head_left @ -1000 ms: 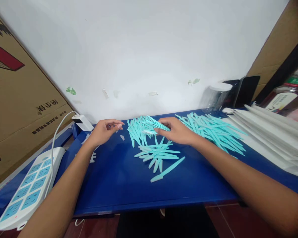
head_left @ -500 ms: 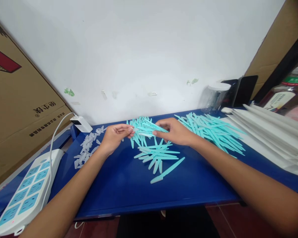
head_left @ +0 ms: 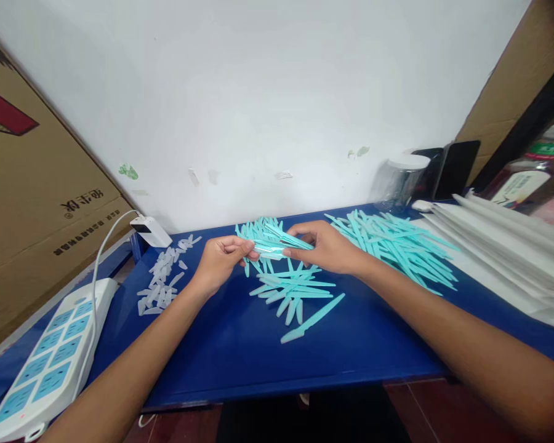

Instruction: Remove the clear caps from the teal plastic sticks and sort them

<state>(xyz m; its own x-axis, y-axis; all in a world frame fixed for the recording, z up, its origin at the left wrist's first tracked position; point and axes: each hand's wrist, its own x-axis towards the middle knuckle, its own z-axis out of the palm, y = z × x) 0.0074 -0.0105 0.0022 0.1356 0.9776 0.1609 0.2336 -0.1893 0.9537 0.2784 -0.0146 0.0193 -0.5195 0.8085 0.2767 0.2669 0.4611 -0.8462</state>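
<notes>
Left hand [head_left: 228,261] shifted right, fingertips pinched on end of held razors [head_left: 292,239]; right hand [head_left: 325,246] clamped round them. Plenty left: loose razors [head_left: 392,243], clear caps [head_left: 162,271].

White power strip [head_left: 40,376], cardboard box [head_left: 37,160], lidded jar [head_left: 401,184]

A bunch of turquoise sticks [head_left: 296,241] is held off the table at the middle of the frame, slanting down to the right. Just behind it lies a tangled heap [head_left: 257,230] of similar sticks. Below centre, a small pile [head_left: 295,285] lies crisscrossed, and near it one stick [head_left: 318,315] lies flat and alone, broad pale end toward the lower left. A larger heap [head_left: 392,246] spreads right of centre. Small translucent whitish pieces [head_left: 164,263] lie scattered left of centre.
</notes>
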